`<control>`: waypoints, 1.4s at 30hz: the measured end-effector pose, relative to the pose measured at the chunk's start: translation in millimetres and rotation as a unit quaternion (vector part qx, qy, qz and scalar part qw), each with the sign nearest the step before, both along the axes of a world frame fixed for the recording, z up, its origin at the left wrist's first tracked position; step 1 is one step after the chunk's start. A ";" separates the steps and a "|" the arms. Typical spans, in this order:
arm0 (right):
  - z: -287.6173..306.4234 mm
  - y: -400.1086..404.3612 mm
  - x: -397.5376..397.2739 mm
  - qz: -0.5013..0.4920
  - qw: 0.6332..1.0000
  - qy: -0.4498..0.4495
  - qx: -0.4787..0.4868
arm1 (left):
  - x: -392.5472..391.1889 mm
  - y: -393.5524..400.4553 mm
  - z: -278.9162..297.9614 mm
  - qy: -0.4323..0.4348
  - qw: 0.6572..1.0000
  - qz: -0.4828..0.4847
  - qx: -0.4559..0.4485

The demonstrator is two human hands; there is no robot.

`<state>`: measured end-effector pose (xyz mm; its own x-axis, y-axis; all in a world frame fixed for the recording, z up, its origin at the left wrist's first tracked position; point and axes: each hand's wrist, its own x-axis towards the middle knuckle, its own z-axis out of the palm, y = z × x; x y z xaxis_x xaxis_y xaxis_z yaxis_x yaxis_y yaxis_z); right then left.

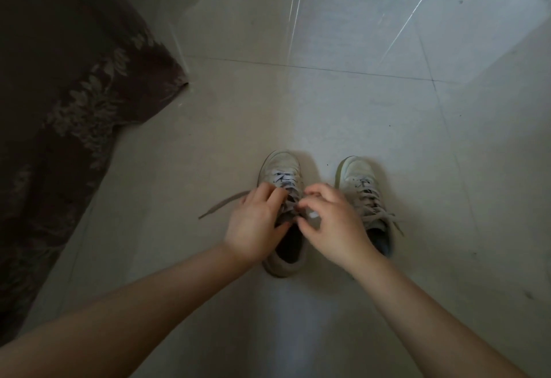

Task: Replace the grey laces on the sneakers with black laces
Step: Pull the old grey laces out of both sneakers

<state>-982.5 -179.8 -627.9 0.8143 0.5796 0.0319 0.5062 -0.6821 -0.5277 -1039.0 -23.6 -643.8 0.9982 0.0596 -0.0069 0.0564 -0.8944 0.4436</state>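
Your left hand [256, 222] and right hand [334, 222] pinch laces over the left sneaker [283, 169]; the right sneaker [357, 175] stands beside.

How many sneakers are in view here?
2. One sneaker stands on the floor under both hands; the other sneaker stands just right of it, still grey-laced. None seems hidden.

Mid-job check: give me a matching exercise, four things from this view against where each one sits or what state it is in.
Things:
1. Pale sneaker under both hands
2. Pale sneaker on the right
3. Loose flat grey lace
4. Brown leaf-patterned fabric

States or places:
A. Lying on the floor tiles, left of the left hand
B. Grey lace threaded through it, untouched
C. Covering the view's left edge
D. Dark lace across its front eyelets, right hand at its tongue

Pairs: 1-D, 2-B, 3-A, 4-C
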 end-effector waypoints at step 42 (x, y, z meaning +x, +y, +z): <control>23.3 -12.9 -15.6 -0.075 0.871 0.423 0.237 | -1.3 -10.5 28.6 0.137 0.797 0.153 -0.568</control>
<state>-998.1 -192.7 -604.7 0.7286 0.5492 -0.4093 -0.2768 -0.3105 -0.9094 -1040.3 -34.0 -615.2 0.8897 0.1003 -0.4454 0.4291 0.1491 0.8908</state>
